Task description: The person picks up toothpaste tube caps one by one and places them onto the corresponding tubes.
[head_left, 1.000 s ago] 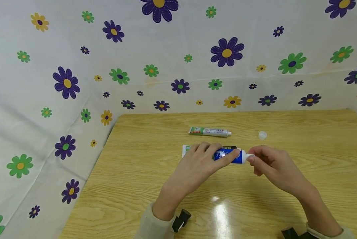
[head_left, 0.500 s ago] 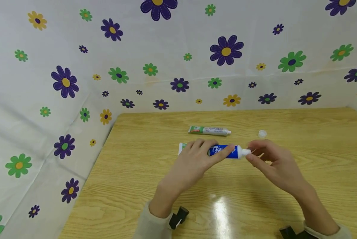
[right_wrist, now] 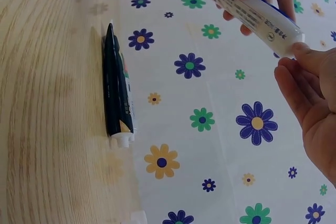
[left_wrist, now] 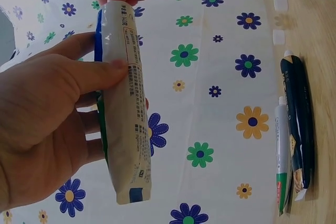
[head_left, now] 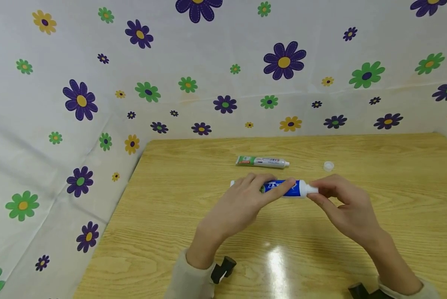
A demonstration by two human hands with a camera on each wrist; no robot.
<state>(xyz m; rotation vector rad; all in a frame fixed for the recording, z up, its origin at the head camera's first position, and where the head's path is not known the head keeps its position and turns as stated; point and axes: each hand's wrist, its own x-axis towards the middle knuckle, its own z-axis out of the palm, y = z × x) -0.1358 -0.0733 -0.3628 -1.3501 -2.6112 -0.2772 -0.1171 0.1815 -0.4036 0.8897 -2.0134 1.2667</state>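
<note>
A blue and white toothpaste tube (head_left: 291, 188) is held above the table, with its white end pointing right. My left hand (head_left: 236, 203) grips it, and in the left wrist view the thumb lies across the printed white back of the tube (left_wrist: 123, 119). The thumb and index finger of my right hand (head_left: 352, 207) pinch the white tip at the tube's end. Beyond the hands lies a smaller green and silver toothpaste tube (head_left: 262, 161). A black toothpaste tube (right_wrist: 116, 87) lies beside it in the wrist views; the head view hides it behind the left hand and held tube.
A small whitish cap (head_left: 328, 166) sits on the wooden table (head_left: 163, 199) at the back right. In the left wrist view a second white cap-like piece (left_wrist: 279, 37) shows near it. A flower-patterned cloth (head_left: 223, 50) rises behind and at the left of the table.
The held tube has moved slightly up in the head view and now covers the black tube. The right fingers looked loosened half a second ago and now close round the white tip.
</note>
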